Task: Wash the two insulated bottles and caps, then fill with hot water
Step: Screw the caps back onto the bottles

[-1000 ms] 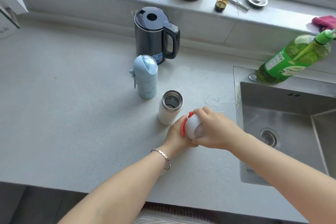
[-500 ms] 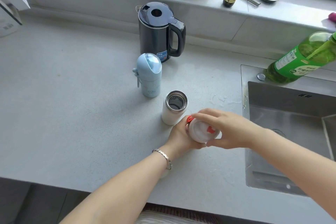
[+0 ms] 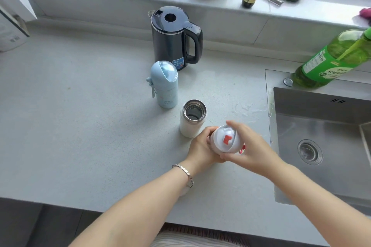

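We hold the white cap (image 3: 224, 141) between both hands above the table (image 3: 80, 126). Our left hand (image 3: 200, 146) curls round it from the left, and our right hand (image 3: 251, 146) grips it from the right with one finger laid over its far rim. The cap's hollow side faces up at us, with a red piece in the middle, and a bit more red peeks out under the right hand's fingers. Our left wrist wears a silver bracelet (image 3: 183, 170).

Just beyond the left hand, almost touching it, the white bottle (image 3: 192, 120) stands upright and open, and we can see its steel mouth. Further out and a little to the left stands the blue bottle (image 3: 165, 86), its cap on. Behind that is the black kettle (image 3: 172, 40) with its lid closed.

To the right of the right hand lies the steel sink (image 3: 321, 106). A green soap bottle (image 3: 331, 60) stands at the sink's far edge. Wet patches mark the table just beyond the right hand.
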The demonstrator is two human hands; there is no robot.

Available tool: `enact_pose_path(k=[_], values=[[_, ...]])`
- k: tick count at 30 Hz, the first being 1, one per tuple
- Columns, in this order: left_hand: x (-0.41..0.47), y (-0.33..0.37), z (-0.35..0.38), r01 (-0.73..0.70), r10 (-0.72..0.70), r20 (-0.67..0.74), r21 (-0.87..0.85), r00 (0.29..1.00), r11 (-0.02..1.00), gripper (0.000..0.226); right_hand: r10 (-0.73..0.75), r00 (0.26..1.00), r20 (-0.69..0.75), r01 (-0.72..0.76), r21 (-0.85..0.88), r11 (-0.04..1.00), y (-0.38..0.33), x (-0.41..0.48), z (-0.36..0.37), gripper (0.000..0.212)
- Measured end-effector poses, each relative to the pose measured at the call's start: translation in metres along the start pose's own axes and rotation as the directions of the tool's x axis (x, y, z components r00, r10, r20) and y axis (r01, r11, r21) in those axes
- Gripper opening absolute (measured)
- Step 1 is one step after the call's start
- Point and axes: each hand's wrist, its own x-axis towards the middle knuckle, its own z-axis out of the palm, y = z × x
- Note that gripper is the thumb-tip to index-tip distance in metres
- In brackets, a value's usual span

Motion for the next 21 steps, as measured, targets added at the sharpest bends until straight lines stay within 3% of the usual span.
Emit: enact_pose_path(k=[3, 6, 7, 9, 12, 14, 17, 21], values=[[0.000, -0.003, 0.000, -0.026, 0.026, 0.008, 0.008, 1.000, 1.000, 0.056, 0.054, 0.950, -0.309, -0.102, -0.142, 0.985, -0.003, 0.001, 0.023, 0.078], [-0.002, 0.004, 0.000, -0.014, 0.012, -0.016, -0.075, 1.000, 0.997, 0.057, 0.158, 0.839, -0.521, -0.230, -0.077, 0.970, -0.014, 0.004, 0.043, 0.075], [-0.004, 0.008, -0.001, 0.001, 0.000, 0.006, -0.139, 1.000, 0.990, 0.060, 0.177, 0.827, -0.533, -0.248, -0.064, 0.967, -0.015, 0.004, 0.043, 0.075], [-0.009, 0.013, -0.006, 0.007, 0.004, 0.122, -0.086, 0.993, 0.996, 0.074, 0.197, 0.853, -0.483, -0.263, -0.071, 0.962, -0.017, 0.002, 0.037, 0.077], [-0.019, 0.016, -0.028, -0.043, -0.032, 0.260, 0.276, 0.965, 0.960, 0.112, 0.223, 0.925, -0.307, -0.261, -0.089, 0.961, -0.021, -0.002, 0.028, 0.091], [-0.033, 0.012, -0.050, -0.098, -0.066, 0.281, 0.534, 0.958, 0.840, 0.115, 0.241, 0.944, -0.226, -0.261, -0.067, 0.963, -0.023, -0.007, 0.020, 0.100], [-0.064, -0.005, -0.077, -0.205, -0.108, 0.339, 0.761, 0.935, 0.615, 0.106, 0.092, 0.944, -0.318, -0.112, -0.046, 0.993, -0.024, -0.020, 0.013, 0.081], [-0.081, -0.036, -0.081, -0.246, -0.161, 0.362, 0.840, 0.918, 0.485, 0.102, -0.033, 0.936, -0.350, 0.023, -0.033, 0.999, -0.027, -0.031, 0.011, 0.042]])
